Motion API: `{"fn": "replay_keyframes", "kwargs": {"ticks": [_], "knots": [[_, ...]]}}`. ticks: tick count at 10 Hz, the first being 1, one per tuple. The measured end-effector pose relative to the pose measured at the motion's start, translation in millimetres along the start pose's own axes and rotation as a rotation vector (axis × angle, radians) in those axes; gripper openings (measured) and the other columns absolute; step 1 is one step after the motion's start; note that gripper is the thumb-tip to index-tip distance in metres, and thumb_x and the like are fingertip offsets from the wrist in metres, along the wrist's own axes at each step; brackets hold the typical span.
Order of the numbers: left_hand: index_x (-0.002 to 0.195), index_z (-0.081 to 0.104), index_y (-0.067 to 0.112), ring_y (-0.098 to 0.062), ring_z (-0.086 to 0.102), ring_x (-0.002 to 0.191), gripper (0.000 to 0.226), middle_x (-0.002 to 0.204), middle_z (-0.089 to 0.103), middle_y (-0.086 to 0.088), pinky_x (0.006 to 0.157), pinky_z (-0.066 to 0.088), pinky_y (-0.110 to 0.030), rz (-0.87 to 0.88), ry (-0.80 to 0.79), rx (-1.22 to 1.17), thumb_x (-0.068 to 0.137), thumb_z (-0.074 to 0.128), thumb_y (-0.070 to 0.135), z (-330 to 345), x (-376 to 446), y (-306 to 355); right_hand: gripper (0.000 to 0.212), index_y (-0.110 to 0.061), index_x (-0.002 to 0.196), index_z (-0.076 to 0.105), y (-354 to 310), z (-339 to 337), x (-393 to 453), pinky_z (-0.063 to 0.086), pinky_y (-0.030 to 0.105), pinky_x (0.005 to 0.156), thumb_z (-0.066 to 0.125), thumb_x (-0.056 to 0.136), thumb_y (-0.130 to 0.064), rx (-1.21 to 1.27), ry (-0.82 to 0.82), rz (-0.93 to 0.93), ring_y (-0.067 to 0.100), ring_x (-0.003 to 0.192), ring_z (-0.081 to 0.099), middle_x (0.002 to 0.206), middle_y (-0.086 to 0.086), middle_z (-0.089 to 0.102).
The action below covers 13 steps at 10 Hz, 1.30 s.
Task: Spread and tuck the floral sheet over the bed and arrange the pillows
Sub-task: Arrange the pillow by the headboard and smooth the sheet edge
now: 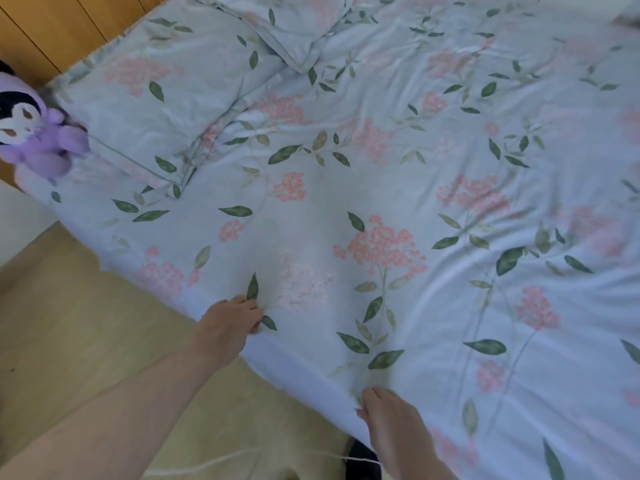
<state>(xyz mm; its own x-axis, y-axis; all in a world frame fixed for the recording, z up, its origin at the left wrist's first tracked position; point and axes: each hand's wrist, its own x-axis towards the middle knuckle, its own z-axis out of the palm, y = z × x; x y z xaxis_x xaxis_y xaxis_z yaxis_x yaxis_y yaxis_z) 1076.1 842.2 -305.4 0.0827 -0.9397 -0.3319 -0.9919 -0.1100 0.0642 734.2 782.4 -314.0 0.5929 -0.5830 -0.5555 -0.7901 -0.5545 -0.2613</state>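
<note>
Both hands are on the near edge of the floral sheet, which lies spread over the bed; the left hand pinches a fold of it, the right hand grips the hem further along. Two pillows sit at the head, a purple plush toy beside the nearer one.

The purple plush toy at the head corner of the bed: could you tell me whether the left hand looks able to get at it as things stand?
Probably not right away. The left hand grips the floral sheet at the bed's edge, well short of the plush toy. Nothing blocks the way, but it would have to let go and stretch.
</note>
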Motion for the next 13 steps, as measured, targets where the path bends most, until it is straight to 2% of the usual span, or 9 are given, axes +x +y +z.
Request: {"fn": "replay_keyframes", "kwargs": {"ticks": [2,3,4,5,6,7,9,12,13], "knots": [[0.058,0.047,0.028,-0.012,0.048,0.055,0.054,0.059,0.046,0.014,0.048,0.020,-0.023,0.077,-0.027,-0.034,0.040,0.087,-0.003,-0.9,-15.5,-2.7,0.075,-0.031,0.075,0.022,-10.7,1.4,-21.8,0.002,0.017,0.041,0.093,0.050,-0.031,-0.050,0.013,-0.059,0.003,0.054,0.041,0.064,-0.016,0.039],[0.052,0.049,0.028,-0.009,0.047,0.050,0.054,0.055,0.045,0.014,0.048,0.006,-0.017,0.138,-0.076,0.018,0.029,0.088,-0.001,10.8,-14.6,-6.6,0.025,-0.025,0.088,0.034,-15.6,2.9,-22.8,0.024,0.016,0.053,0.056,0.094,-0.016,-0.032,0.001,-0.079,0.016,0.084,0.046,0.088,-0.010,0.036],[0.054,0.057,0.025,-0.011,0.054,0.054,0.044,0.058,0.052,0.010,0.042,0.020,-0.017,0.165,-0.128,0.073,0.038,0.091,0.003,16.4,-13.8,-3.5,0.021,-0.025,0.091,0.036,-20.7,6.0,-26.7,0.032,0.033,0.068,0.049,0.094,-0.010,0.010,-0.109,-0.028,0.025,0.094,0.052,0.095,-0.007,0.040],[0.104,0.071,0.012,-0.025,0.061,0.094,0.018,0.091,0.060,-0.004,0.082,0.051,-0.035,0.004,-0.181,0.097,0.094,0.057,0.017,16.0,-4.9,10.7,0.018,-0.024,0.087,0.039,-19.4,-3.5,-28.2,0.031,0.036,0.065,0.051,0.095,-0.014,0.038,-0.132,0.000,0.023,0.084,0.047,0.092,-0.006,0.046],[0.110,0.068,0.013,-0.022,0.065,0.102,0.025,0.100,0.065,-0.005,0.084,0.050,-0.031,-0.136,-0.448,0.033,0.095,0.049,0.020,1.1,-19.2,36.7,0.013,-0.023,0.089,0.044,-19.4,-24.2,-36.7,0.034,0.031,0.060,0.053,0.099,-0.019,0.026,-0.164,-0.020,0.024,0.085,0.048,0.093,-0.004,0.049],[0.098,0.068,0.021,-0.016,0.065,0.090,0.016,0.098,0.067,0.001,0.073,0.049,-0.031,-0.062,-0.369,-0.054,0.087,0.055,0.023,-4.0,-24.1,79.8,0.014,-0.026,0.106,0.053,4.4,-29.0,-58.2,0.038,0.031,0.076,0.056,0.098,-0.037,0.095,-0.040,0.061,0.019,0.102,0.052,0.106,-0.009,0.049],[0.107,0.054,0.025,-0.016,0.051,0.096,0.030,0.106,0.051,0.009,0.077,0.050,-0.035,0.220,-0.190,-0.282,0.084,0.062,0.044,-19.6,-2.6,181.2,0.073,-0.029,0.140,0.038,92.2,-11.3,-102.7,0.047,0.033,0.093,0.070,0.081,-0.059,-0.055,-0.018,0.346,0.020,0.121,0.046,0.135,-0.006,0.041],[0.102,0.067,0.020,-0.027,0.062,0.101,0.013,0.108,0.066,-0.004,0.078,0.044,-0.033,0.119,-0.105,-0.176,0.099,0.054,0.020,17.8,-6.1,278.1,0.050,-0.025,0.064,0.053,156.8,27.5,-134.4,0.027,0.026,0.047,0.099,0.047,-0.017,-0.217,0.007,0.247,0.016,0.054,0.055,0.063,-0.007,0.053],[0.101,0.067,0.021,-0.022,0.063,0.102,0.014,0.106,0.066,0.000,0.077,0.039,-0.031,0.054,-0.131,-0.067,0.102,0.053,0.024,12.3,-8.3,292.4,0.031,-0.029,0.077,0.038,164.3,16.1,-153.2,0.032,0.027,0.063,0.060,0.097,-0.018,-0.104,0.065,0.182,0.014,0.077,0.043,0.082,-0.009,0.046]]}}
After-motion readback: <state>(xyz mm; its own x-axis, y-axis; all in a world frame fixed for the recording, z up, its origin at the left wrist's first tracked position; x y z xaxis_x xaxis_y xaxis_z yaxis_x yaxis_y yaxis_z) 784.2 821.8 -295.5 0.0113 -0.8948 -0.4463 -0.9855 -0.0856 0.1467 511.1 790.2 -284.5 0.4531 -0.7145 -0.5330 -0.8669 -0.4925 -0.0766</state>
